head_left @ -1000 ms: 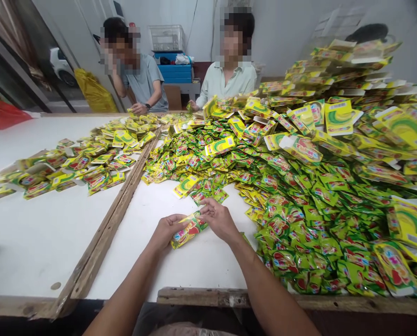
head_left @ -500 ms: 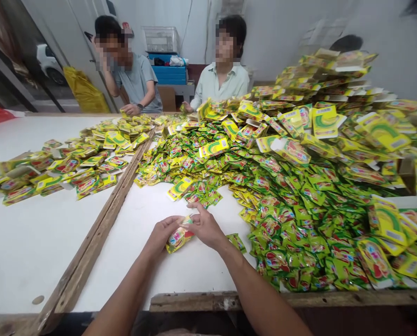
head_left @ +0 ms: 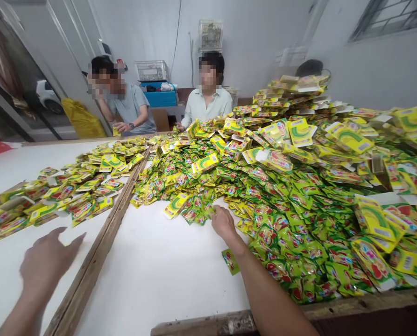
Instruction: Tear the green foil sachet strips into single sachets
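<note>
My left hand [head_left: 49, 254] is open, fingers spread and slightly blurred, above the white table on the left of the wooden divider. Just beyond it lie flat yellow boxes [head_left: 85, 212] with green bands and fruit pictures. My right hand [head_left: 224, 221] reaches to the near edge of the sachet heap, its fingers curled together at a small green sachet [head_left: 209, 210]; the fingertips are partly hidden. Left of these fingers a yellow box [head_left: 176, 205] rests against several green sachets [head_left: 193, 214]. One loose sachet [head_left: 230, 261] lies beside my right forearm.
A large heap of green sachets [head_left: 292, 228] fills the right side, with yellow boxes [head_left: 376, 219] piled over it. The wooden divider [head_left: 106, 238] splits the white table [head_left: 152, 275]. Two people sit across the table, and a dark-haired head [head_left: 309, 68] shows behind the boxes.
Both hands held a yellow box together before. Now they are apart: my left hand has moved left, empty, and my right hand has gone forward to the sachets. The view has shifted slightly.
</note>
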Tool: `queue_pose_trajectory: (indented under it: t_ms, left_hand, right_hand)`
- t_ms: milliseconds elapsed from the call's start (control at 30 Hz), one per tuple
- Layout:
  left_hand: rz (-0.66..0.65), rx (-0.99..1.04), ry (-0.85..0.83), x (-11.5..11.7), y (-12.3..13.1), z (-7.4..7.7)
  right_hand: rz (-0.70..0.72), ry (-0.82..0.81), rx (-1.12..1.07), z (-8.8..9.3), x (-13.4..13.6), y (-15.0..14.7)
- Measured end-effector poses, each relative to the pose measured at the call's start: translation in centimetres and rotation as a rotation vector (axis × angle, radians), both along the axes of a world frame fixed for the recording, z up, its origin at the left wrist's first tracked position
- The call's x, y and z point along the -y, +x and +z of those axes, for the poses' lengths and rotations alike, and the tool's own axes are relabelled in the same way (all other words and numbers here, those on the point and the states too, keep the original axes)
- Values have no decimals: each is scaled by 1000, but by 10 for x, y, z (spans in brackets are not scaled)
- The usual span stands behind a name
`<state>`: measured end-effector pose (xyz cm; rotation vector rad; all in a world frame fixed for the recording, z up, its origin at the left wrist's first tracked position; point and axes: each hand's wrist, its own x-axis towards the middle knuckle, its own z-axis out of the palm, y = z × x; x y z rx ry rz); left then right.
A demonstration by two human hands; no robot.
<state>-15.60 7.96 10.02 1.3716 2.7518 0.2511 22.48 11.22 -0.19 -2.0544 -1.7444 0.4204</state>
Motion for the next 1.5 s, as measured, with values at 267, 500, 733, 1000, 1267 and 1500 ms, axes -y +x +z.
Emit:
queue_pose_trajectory:
  t_ms: [267,500,733,1000,1267,1500]
  left_hand:
    - [-565,28,83,-78,132,-54]
    - [-818,78,-55,-119,192,-88]
    - [-662,563,184,-80,161,-85]
    - [-270,1775,204,-7,141,-83]
    - [-306,1843,454,20,131,-88]
    - [-483,1405,315,42,110,-98]
  right_hand:
    - [54,238,384,37,-1,-7]
    - [113,136,704,47,-37,39]
    - [121,374,184,36,-17,36]
    - [40,9,-651,-8,16,0]
    - [38,38,-169,4,42,3]
    - [149,-17,83,-8,61,-13]
